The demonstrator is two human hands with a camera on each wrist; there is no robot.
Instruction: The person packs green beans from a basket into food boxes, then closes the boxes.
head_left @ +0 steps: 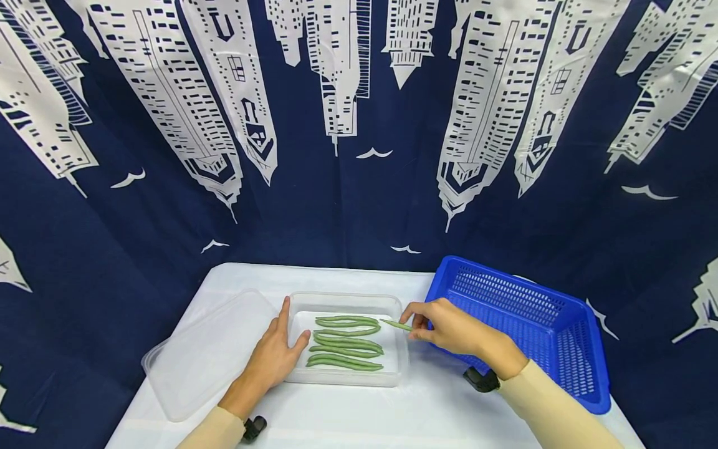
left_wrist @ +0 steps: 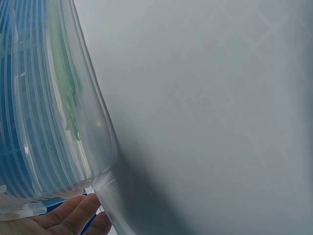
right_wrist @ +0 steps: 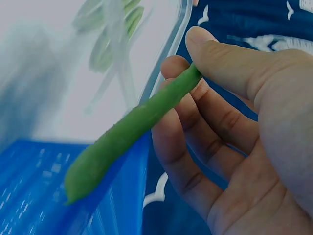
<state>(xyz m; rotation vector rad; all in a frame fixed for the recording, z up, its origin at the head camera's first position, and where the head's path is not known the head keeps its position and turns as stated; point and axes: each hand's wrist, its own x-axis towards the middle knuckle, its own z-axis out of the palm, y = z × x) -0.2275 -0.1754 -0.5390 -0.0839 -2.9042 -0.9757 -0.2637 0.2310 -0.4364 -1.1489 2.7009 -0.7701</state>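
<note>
A clear plastic container [head_left: 346, 378] holds several green beans [head_left: 344, 343], laid crosswise in rows on its white base. My right hand [head_left: 445, 324] pinches one green bean [right_wrist: 132, 129] between thumb and fingertips, over the container's right rim. One end of that bean points left, toward the rows. At the container's left side, my left hand [head_left: 275, 352] rests along the wall with thumb and fingers extended. The left wrist view shows fingers [left_wrist: 80, 213] of that hand against the container's end, with beans visible through the ribbed wall.
A translucent lid [head_left: 196, 362] lies flat on the white table [head_left: 449, 411] to the left of the container. On the right stands a blue perforated basket [head_left: 597, 374], partly behind my right forearm. A dark blue cloth [head_left: 348, 206] with white building prints hangs behind the table.
</note>
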